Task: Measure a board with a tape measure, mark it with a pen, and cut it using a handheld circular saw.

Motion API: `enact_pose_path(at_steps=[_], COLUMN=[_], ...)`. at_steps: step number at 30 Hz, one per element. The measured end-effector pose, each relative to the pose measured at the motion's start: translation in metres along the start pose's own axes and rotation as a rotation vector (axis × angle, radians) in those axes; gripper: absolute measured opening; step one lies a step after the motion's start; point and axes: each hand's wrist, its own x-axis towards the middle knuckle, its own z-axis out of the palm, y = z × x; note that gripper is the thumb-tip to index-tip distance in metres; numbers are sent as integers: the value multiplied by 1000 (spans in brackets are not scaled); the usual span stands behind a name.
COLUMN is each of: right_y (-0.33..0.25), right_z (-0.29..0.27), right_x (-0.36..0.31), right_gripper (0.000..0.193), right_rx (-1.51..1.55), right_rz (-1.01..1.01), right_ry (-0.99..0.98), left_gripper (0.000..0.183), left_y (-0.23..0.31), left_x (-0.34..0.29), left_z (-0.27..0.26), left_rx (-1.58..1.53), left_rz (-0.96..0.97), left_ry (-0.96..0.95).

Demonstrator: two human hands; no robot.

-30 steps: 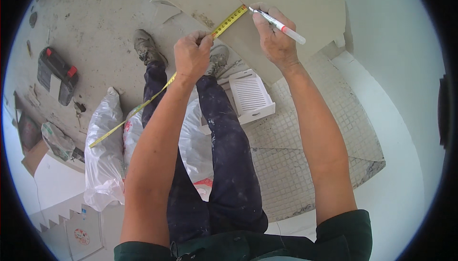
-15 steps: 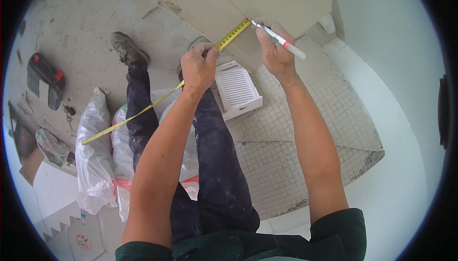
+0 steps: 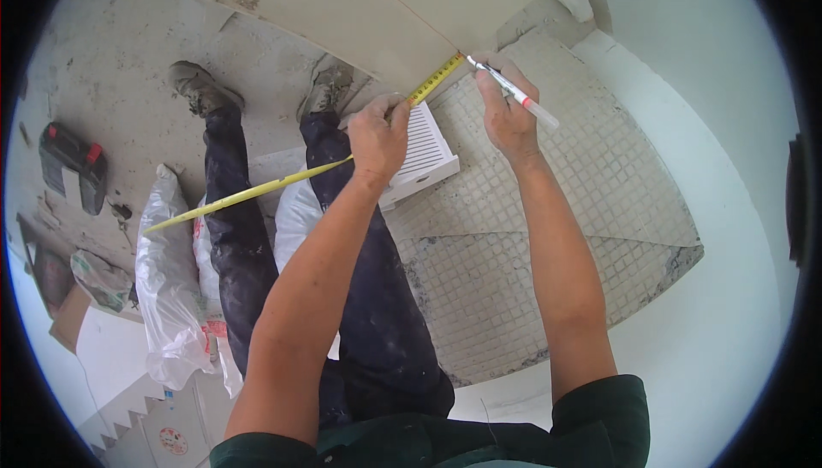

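Observation:
My left hand [image 3: 378, 136] pinches a yellow tape measure [image 3: 257, 191], which runs from the lower left up to the edge of a large beige tile [image 3: 377, 14]. My right hand [image 3: 507, 113] grips a white marker with a red band [image 3: 514, 91], its tip touching the tile's edge right where the tape's end lies. Both arms reach forward over my legs in dark, paint-spattered trousers.
A white slatted vent cover [image 3: 424, 155] lies on the small-tile mosaic floor [image 3: 514, 245] under my hands. Clear plastic bags [image 3: 171, 297] stand at the left, with a black and red tool case [image 3: 73, 164] beyond them. A white wall [image 3: 711, 125] rises at the right.
The view has tilted down and my hands sit lower in the picture. The marker tip has come down onto the tile's edge at the tape's end.

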Motion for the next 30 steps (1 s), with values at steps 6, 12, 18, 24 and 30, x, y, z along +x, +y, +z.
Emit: enact_pose_path(at_steps=[6,12,18,24,30], right_y=[11,2,-81,-158,-236], right_z=[-13,-49,-4,80,168], right_x=[-22,-31,22,116,205], right_gripper=[18,20,20,20,21], right_rx=[26,-24,14,43,116], right_rz=[76,176,126,-69,-169], right_ry=[124,210,135,40,-7], left_gripper=[20,17,18,24,25], left_y=[-2,17,63,76,89], left_x=[-12,-12,79,202,263], left_z=[0,-31,-192,-369,-434], left_rx=[143,107,231,150,-4], left_rz=[108,256,256,162,92], left_ry=[-20,-1,288,399,277])
